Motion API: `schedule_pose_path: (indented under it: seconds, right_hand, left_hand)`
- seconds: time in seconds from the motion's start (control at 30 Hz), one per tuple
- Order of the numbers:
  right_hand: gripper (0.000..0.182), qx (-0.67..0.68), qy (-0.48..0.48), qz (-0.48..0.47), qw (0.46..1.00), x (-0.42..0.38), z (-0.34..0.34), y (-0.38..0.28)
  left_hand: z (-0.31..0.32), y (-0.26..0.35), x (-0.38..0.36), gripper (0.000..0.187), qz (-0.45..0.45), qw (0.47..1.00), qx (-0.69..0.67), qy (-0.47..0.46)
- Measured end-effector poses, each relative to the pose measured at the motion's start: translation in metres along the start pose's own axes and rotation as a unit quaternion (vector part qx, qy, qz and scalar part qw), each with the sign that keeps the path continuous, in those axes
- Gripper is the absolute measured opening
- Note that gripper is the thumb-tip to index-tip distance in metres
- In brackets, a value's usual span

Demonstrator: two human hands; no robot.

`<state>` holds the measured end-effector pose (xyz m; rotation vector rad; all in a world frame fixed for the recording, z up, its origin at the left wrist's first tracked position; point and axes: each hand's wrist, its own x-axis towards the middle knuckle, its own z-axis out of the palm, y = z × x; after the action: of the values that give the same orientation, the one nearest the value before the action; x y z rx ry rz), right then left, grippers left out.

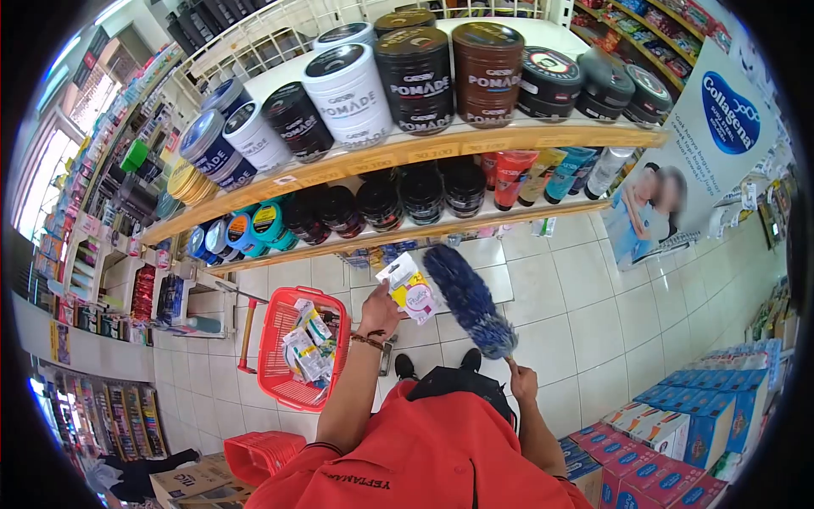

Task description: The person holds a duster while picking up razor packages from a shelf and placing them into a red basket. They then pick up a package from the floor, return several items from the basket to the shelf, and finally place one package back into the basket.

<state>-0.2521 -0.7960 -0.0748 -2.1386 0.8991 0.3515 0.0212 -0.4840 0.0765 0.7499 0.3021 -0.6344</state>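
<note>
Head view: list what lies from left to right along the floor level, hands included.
Red basket → left hand → yellow-and-white packet → blue duster → right hand → blue boxes.

Shop aisle seen from above, with curved display shelving.

White tiled floor [610, 314]; two-tier wooden shelf [475, 140] stacked with pomade tubs [415, 81], backed by a white wire rack [280, 38]. Daylight enters through a window [42, 182] at far left. A poster [687, 161] hangs at right above blue cartons [704, 416].
</note>
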Motion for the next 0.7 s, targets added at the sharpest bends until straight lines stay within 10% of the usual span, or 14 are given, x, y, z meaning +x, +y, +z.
schedule_pose_path:
  seconds: [0.5, 0.7]
  right_hand:
    - [0.073, 0.058, 0.039, 0.271, 0.960, -0.043, 0.012, 0.097]
    - [0.073, 0.118, 0.072, 0.307, 0.942, -0.064, 0.010, 0.121]
  left_hand:
    - [0.141, -0.071, 0.207, 0.023, 0.183, 0.869, 0.456, -0.053]
    - [0.174, -0.101, 0.263, 0.049, 0.151, 0.843, 0.516, 0.001]
